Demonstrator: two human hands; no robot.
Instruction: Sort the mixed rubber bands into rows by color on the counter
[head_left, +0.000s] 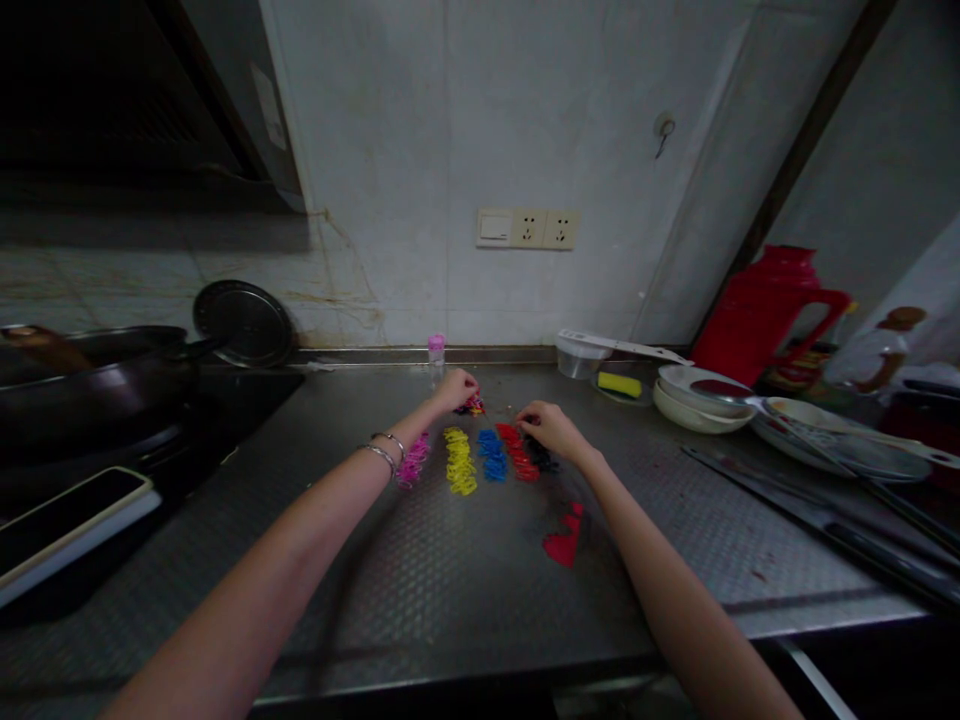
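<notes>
On the metal counter [465, 590] lie separate rows of small thin pieces that look like little rubber bands: a pink row [413, 460], a yellow row [460, 462], a blue row [492, 455], a red row [517, 452] and a black row [541, 457]. My left hand [456, 390] is closed in a pinch at a small mixed-colour pile [472, 406] behind the rows. My right hand [553, 430] pinches over the far end of the red and black rows, partly covering the black one. What either set of fingertips holds is too small to make out.
A torn red piece [564, 538] lies near my right forearm. Behind stands a pink-capped clear bottle [436, 355]. On the right are a clear plastic cup [581, 358], yellow sponge [619, 385], bowls [701, 405], knife [825, 520] and red jug [761, 315]; left, a pan [97, 385] and phone [75, 530].
</notes>
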